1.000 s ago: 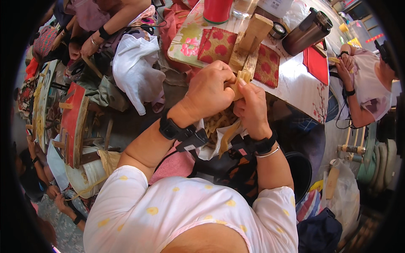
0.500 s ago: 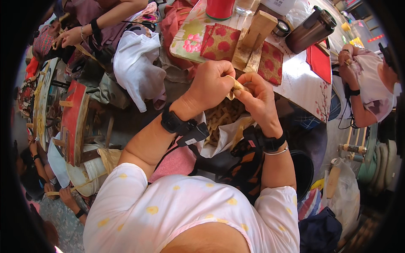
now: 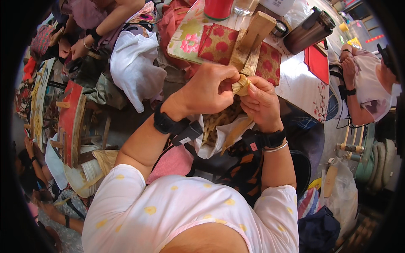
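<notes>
Between my hands, just in front of the table's near edge, is a small folded piece of pale yellow, leaf-like strip (image 3: 241,86). My right hand (image 3: 264,102) pinches it between thumb and fingers, with the other fingers curled. My left hand (image 3: 209,87) is closed against its left side, the fingertips pressed at its upper edge; part of the grip is hidden behind the hand. A long loose strip (image 3: 236,134) hangs below my right hand. Under both hands a white cloth or bag (image 3: 205,150) holds a heap of tan strips (image 3: 216,125).
A wooden stand (image 3: 257,31) rests on red-patterned cloth pieces (image 3: 217,43) on the table (image 3: 310,90). A dark thermos (image 3: 310,33) and a red container (image 3: 219,7) stand behind. Co-workers sit left and right. A red wooden bench (image 3: 69,120) stands at left.
The yellow piece has turned and shows more of its folded face. My left hand has shifted slightly down, and my right hand's fingers have curled in around the piece.
</notes>
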Motion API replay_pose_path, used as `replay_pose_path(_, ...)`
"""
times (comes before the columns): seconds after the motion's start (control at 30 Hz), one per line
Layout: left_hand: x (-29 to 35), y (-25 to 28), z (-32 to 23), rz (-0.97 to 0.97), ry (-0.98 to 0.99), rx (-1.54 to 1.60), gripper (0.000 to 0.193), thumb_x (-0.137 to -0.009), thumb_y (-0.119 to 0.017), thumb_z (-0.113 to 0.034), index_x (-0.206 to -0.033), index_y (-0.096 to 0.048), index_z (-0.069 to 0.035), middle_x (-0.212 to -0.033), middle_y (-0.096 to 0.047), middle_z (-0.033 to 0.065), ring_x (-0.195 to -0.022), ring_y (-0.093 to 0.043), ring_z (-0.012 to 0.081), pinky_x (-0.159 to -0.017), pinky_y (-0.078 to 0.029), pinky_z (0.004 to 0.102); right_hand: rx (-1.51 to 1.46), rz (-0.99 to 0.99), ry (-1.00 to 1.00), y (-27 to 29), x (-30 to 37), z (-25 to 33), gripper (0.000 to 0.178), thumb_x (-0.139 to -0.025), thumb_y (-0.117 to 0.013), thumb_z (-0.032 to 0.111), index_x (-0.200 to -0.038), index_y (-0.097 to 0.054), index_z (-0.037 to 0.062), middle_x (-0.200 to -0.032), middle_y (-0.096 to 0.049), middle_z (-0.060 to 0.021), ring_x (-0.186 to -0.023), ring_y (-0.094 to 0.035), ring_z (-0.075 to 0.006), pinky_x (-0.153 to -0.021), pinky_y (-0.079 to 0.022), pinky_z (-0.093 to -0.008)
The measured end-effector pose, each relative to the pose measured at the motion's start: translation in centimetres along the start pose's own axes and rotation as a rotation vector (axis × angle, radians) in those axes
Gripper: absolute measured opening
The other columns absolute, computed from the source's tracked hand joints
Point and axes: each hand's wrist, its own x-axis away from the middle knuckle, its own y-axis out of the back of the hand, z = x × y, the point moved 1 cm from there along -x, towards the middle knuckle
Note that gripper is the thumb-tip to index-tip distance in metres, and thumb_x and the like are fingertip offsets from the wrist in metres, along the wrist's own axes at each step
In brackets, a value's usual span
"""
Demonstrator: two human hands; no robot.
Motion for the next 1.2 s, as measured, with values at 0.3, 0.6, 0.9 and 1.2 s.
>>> replay_pose_path(0.3,0.4,1.2,0.5,0.294,0.614,0.88,0.027,-0.086,-0.057,-0.019,-0.064,-0.053,-0.004,-0.052,-0.046,-0.0003,-0.041,-0.042,0.0074,-0.04,-0.033,0.0208,0.223,-0.164,0.145,-1.5,0.6,2.0,0.018,-0.088,-0.055,0.016,-0.088,-0.06,-0.0014,-0.058,-0.047,0.0042,-0.045,-0.033,-0.0009,-0.041,-0.023,-0.0163)
replay_pose_path(0.6,0.2,3.0,0.8,0.333,0.354,0.259,0.023,-0.085,-0.058,-0.025,-0.077,-0.057,-0.003,-0.06,-0.053,0.0017,-0.051,-0.05,0.0103,-0.048,-0.038,0.0232,0.65,-0.209,0.175,0.6,2.1,2.8,0.013,-0.084,-0.061,0.01,-0.081,-0.064,-0.0024,-0.059,-0.048,0.0049,-0.05,-0.038,-0.0013,-0.044,-0.026,-0.0188)
replay_pose_path(0.9,-0.2,1.3,0.4,0.566,0.17,-0.214,0.015,-0.081,-0.059,-0.02,-0.087,-0.058,-0.007,-0.07,-0.058,0.0129,-0.067,-0.058,0.0295,-0.061,-0.045,0.0357,1.063,-0.169,0.06,-0.3,1.5,3.2,0.015,-0.083,-0.061,0.01,-0.077,-0.061,-0.0036,-0.058,-0.049,0.0027,-0.055,-0.041,-0.0043,-0.048,-0.032,-0.0227)
replay_pose_path(1.2,-4.5,-0.8,4.3,-0.079,0.12,-0.391,0.016,-0.078,-0.058,-0.017,-0.091,-0.063,-0.01,-0.07,-0.061,0.0131,-0.065,-0.061,0.03,-0.058,-0.046,0.0374,1.256,-0.624,0.705,2.3,-3.6,3.1,0.008,-0.079,-0.061,0.004,-0.073,-0.057,-0.0003,-0.054,-0.048,-0.0098,-0.049,-0.044,-0.0122,-0.048,-0.037,-0.0272)
